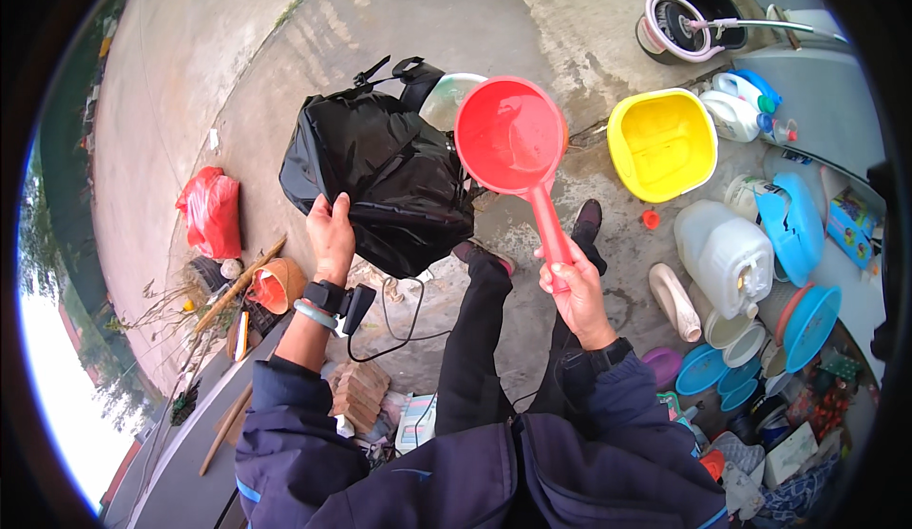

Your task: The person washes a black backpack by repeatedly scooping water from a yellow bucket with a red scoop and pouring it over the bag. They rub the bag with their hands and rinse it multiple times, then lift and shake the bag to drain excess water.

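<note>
My left hand [332, 235] grips the near edge of a black glossy backpack [385, 166], whose straps point away from me. In my right hand [578, 288] is the handle of a red plastic water ladle [510, 134], its bowl facing up and holding what looks like a little water. The ladle's bowl is beside the backpack's right side and partly covers a pale basin [450, 96] behind it. To the right, a yellow plastic basin [662, 146] stands on the concrete. Whether the bag touches the ground is hard to tell.
At right stand a translucent jerrycan [723, 255], detergent bottles [734, 116], blue basins [809, 326] and a mop bucket [670, 27]. A red plastic bag [212, 212], a wooden stick [241, 285] and a wicker basket [285, 285] lie at left. Bricks [358, 395] are stacked near my left leg.
</note>
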